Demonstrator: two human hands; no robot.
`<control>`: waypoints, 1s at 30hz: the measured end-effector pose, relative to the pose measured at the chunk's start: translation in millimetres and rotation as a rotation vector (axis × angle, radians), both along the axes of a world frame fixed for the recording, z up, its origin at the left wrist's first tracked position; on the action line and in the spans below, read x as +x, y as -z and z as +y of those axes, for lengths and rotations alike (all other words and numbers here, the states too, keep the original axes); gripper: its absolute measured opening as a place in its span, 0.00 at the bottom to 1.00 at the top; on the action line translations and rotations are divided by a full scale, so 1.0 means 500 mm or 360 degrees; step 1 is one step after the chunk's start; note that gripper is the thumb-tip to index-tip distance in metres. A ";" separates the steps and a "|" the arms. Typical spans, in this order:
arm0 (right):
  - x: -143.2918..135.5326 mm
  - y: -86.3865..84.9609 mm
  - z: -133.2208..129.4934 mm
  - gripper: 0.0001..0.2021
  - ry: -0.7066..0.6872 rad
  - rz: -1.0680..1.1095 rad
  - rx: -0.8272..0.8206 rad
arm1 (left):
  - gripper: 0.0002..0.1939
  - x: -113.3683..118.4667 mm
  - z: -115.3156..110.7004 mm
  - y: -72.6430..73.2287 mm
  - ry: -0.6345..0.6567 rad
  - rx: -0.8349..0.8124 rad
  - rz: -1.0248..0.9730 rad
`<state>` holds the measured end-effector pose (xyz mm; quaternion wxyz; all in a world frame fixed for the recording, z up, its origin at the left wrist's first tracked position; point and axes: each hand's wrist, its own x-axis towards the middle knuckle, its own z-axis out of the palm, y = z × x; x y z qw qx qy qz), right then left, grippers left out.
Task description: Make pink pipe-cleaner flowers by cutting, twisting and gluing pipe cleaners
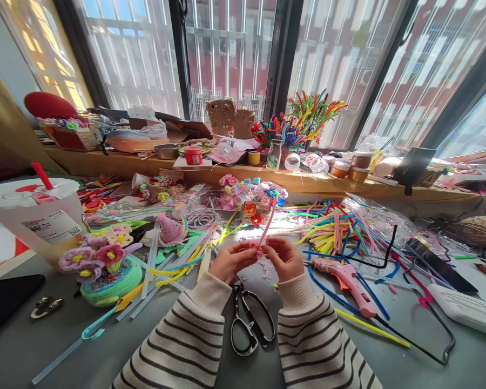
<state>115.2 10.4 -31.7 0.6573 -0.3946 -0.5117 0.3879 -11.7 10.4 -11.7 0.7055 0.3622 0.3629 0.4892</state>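
Between my two hands is a pink pipe cleaner (pixel 268 222), its lower end curled into small loops and its free end standing up. My left hand (pixel 235 260) pinches the looped part from the left. From the right, my right hand (pixel 284 259) closes thumb and fingers on the same pipe cleaner. Black-handled scissors (pixel 252 321) lie on the table just below my wrists. To the right of my right hand rests a pink hot glue gun (pixel 346 281) with its cord trailing toward the front.
A green pot of fuzzy flowers (pixel 111 278) and a drink cup (pixel 51 216) stand at left. Clear glue sticks (pixel 150 262) lie beside them. Loose coloured pipe cleaners (pixel 328 229) pile up at back right, near a white box-like device (pixel 465 308). Jars line the windowsill (pixel 222 173).
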 end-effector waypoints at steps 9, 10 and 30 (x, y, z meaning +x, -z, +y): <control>0.002 -0.008 -0.015 0.05 0.0248 -0.0710 0.0294 | 0.10 0.005 0.000 -0.002 -0.0199 -0.0023 0.0076; 0.003 -0.010 -0.017 0.05 0.0262 -0.0805 0.0350 | 0.11 0.005 0.000 -0.003 -0.0204 -0.0021 0.0087; 0.006 0.002 -0.016 0.09 0.0349 -0.1255 0.0700 | 0.09 0.001 0.000 0.000 -0.0086 -0.0102 -0.0074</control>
